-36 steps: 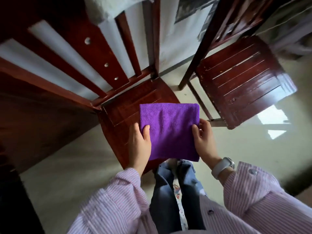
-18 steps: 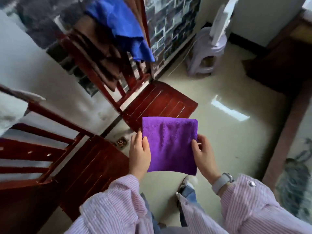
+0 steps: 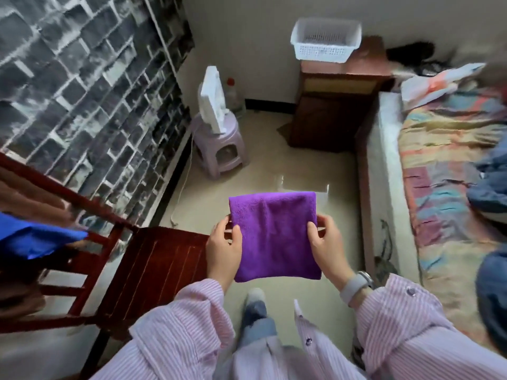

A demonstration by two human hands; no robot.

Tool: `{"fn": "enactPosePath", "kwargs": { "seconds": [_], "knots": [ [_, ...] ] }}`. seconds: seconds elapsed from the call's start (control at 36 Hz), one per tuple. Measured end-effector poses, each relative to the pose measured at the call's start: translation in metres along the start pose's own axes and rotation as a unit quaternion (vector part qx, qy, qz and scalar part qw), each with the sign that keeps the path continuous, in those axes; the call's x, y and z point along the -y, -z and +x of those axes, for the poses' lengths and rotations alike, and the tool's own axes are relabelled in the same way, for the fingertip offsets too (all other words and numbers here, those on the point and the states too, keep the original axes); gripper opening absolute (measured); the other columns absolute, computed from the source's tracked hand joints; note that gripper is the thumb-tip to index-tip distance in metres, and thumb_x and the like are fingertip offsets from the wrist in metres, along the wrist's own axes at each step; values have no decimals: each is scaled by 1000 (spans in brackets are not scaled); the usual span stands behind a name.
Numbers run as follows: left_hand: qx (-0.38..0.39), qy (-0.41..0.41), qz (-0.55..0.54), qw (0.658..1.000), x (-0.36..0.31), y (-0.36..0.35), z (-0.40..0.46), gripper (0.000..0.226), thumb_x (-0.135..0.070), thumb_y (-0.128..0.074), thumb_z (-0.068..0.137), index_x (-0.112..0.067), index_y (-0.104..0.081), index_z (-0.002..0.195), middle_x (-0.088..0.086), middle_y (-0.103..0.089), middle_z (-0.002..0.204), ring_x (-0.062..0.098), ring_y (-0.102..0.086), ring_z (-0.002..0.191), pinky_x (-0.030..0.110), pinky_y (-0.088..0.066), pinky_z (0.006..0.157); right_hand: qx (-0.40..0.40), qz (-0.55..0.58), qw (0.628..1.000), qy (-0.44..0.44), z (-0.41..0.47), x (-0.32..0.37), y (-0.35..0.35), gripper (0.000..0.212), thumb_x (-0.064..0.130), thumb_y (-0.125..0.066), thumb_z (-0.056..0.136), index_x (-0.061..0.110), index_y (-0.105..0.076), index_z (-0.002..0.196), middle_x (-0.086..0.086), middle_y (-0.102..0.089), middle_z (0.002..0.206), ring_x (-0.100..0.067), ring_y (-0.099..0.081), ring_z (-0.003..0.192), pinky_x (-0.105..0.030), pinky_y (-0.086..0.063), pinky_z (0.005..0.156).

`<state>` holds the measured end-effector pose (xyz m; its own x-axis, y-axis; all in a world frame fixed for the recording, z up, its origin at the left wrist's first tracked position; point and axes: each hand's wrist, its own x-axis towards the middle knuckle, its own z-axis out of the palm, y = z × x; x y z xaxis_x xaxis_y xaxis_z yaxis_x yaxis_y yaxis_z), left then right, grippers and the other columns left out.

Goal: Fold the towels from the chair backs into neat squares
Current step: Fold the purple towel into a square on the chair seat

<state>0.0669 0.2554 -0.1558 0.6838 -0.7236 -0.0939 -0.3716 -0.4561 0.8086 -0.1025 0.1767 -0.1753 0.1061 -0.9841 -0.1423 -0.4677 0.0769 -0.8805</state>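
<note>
A purple towel [image 3: 274, 234], folded into a flat square, is held in the air in front of me above the floor. My left hand [image 3: 222, 249] grips its left edge, thumb on top. My right hand [image 3: 326, 246] grips its right edge the same way. A blue towel [image 3: 35, 238] hangs over the back of a dark red wooden chair [image 3: 153, 272] at the left.
A white plastic basket [image 3: 325, 41] stands on a brown cabinet [image 3: 337, 105] at the back. A lilac stool [image 3: 219, 149] carries a white fan near the brick-pattern wall. A bed [image 3: 450, 165] with a colourful cover runs along the right. Shiny floor lies ahead.
My view has swung to the right, from the chairs toward the cabinet and bed. Both hands keep the same hold on the folded purple towel, carried along with me.
</note>
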Motion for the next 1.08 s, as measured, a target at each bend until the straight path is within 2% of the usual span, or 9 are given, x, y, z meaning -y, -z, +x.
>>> {"fn": "enactPosePath", "kwargs": {
  "seconds": [0.14, 0.28, 0.36, 0.42, 0.56, 0.69, 0.83, 0.97, 1.08],
  "knots": [
    [26, -14, 1, 1000, -32, -52, 78, 31, -13, -52, 90, -8, -58, 119, 13, -65, 105, 22, -59, 83, 12, -34, 67, -32, -18, 999, 6, 86, 8, 17, 16, 13, -52, 90, 8, -58, 104, -3, -58, 98, -16, -52, 83, -18, -34, 72],
    [43, -18, -25, 999, -78, -105, 171, 32, -14, -52, 89, -10, -57, 120, 12, -65, 105, 24, -60, 87, 23, -40, 76, -53, -16, 998, 1, 189, 24, 25, 17, 12, -53, 90, 8, -58, 105, -3, -59, 97, -16, -53, 82, -19, -36, 72],
    [59, -29, -35, 997, -109, -135, 231, 32, -13, -52, 89, -9, -57, 120, 11, -65, 109, 23, -60, 90, 27, -44, 83, -68, -37, 997, -4, 254, 38, 31, 17, 13, -52, 90, 8, -58, 106, -2, -59, 96, -16, -52, 82, -10, -33, 61],
    [63, -35, -32, 997, -132, -153, 268, 32, -14, -52, 89, -10, -57, 120, 10, -64, 111, 21, -59, 93, 27, -43, 86, -70, -37, 997, -12, 296, 47, 36, 19, 14, -52, 90, 8, -57, 107, -2, -58, 97, -15, -52, 84, -8, -34, 61],
    [107, -29, -67, 992, -183, -189, 347, 34, -15, -50, 91, -10, -54, 125, 5, -60, 119, 13, -53, 101, 24, -39, 92, -76, 4, 997, -32, 386, 67, 49, 19, 12, -51, 90, 10, -56, 108, -3, -59, 103, -16, -54, 92, -23, -37, 79],
    [160, 17, -141, 977, -219, -229, 424, 34, -9, -50, 92, -10, -52, 125, 4, -60, 117, 13, -54, 103, 27, -42, 94, -83, 31, 995, -47, 473, 76, 59, 23, 5, -47, 91, 5, -54, 113, -3, -57, 105, -14, -52, 99, -25, -38, 85],
    [178, 87, -200, 960, -256, -278, 506, 31, -10, -52, 91, -15, -55, 121, 6, -62, 117, 24, -58, 108, 47, -45, 99, -84, 44, 994, -53, 577, 81, 67, 24, 5, -47, 91, 3, -54, 114, -2, -55, 103, -14, -52, 98, -28, -41, 87],
    [151, 42, -176, 972, -309, -337, 599, 36, -5, -50, 91, -6, -51, 127, 0, -57, 113, 11, -54, 102, 23, -41, 91, -77, 65, 994, -48, 704, 89, 76, 23, 5, -48, 90, 4, -54, 113, -5, -56, 104, -15, -52, 97, -27, -40, 86],
    [131, 51, -160, 977, -350, -390, 677, 36, -7, -48, 92, -6, -50, 128, 3, -59, 117, 13, -55, 105, 28, -43, 97, -59, 78, 994, -57, 806, 96, 79, 20, 8, -48, 92, 7, -54, 111, -2, -56, 101, -13, -53, 93, -32, -45, 89]
  ]
}}
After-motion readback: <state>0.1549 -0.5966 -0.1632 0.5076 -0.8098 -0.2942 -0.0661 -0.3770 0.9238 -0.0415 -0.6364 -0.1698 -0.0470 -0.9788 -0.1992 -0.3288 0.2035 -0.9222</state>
